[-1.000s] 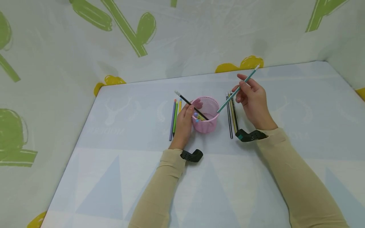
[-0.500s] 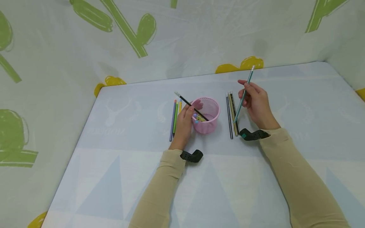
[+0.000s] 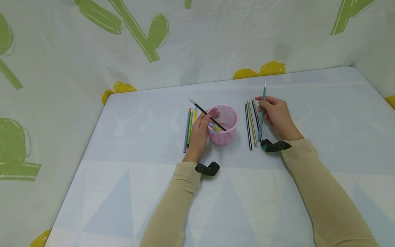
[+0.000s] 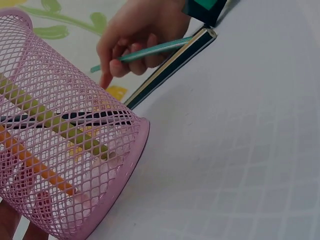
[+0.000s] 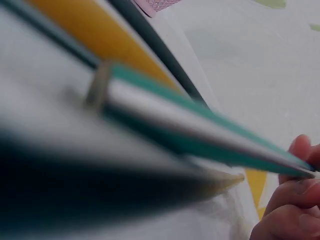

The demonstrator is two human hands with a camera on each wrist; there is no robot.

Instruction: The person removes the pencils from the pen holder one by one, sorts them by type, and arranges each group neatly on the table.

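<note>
My left hand (image 3: 199,135) grips the left side of a pink mesh pen cup (image 3: 223,138) standing on the table. A black pencil (image 3: 199,107) leans out of the cup past my thumb, and a few colored pencils show through the mesh in the left wrist view, among them an orange pencil (image 4: 42,170). To the right, my right hand (image 3: 279,115) pinches a teal pencil (image 3: 264,92) by its upper part. Its lower end is beside the rightmost of the dark pencils lying there; the right wrist view shows this teal pencil (image 5: 200,130) close up. Whether it touches the table I cannot tell.
Right of the cup, a black pencil (image 3: 248,127), a gold pencil (image 3: 252,125) and another dark pencil (image 3: 255,111) lie side by side. Purple (image 3: 187,130), green and yellow pencils lie left of the cup, partly behind my left hand. A printed cloth covers the table (image 3: 231,206).
My right hand has moved away from the cup, turning the teal pencil from slanted to nearly lengthwise and lowering it beside the right-hand pencils. My left hand and the cup have stayed put.
</note>
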